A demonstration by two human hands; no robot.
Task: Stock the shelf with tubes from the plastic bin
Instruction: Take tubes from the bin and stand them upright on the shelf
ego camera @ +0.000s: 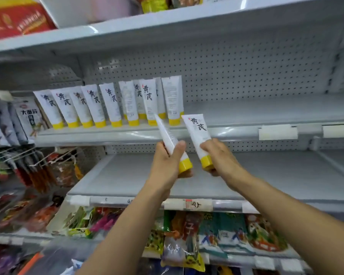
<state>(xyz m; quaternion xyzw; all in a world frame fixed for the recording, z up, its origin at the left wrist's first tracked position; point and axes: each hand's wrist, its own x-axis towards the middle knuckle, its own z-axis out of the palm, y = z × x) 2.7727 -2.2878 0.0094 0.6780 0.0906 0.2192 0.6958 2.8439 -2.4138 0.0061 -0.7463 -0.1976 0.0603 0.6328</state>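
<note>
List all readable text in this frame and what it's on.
"黄芪": front-facing tube held by the right hand.
"黄芪": standing tubes on the shelf.
"大面筋": snack pack, far left.
"4" plus an unclear mark, handwritten: shelf-edge label.
Unreadable: side-on tube in the left hand, turned tubes' back print, snack bags below.

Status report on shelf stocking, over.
Left hand grips white plastic tube with yellow cap; right hand grips second tube. Matching tubes stand on grey metal shelf. No obstruction seen.
</note>
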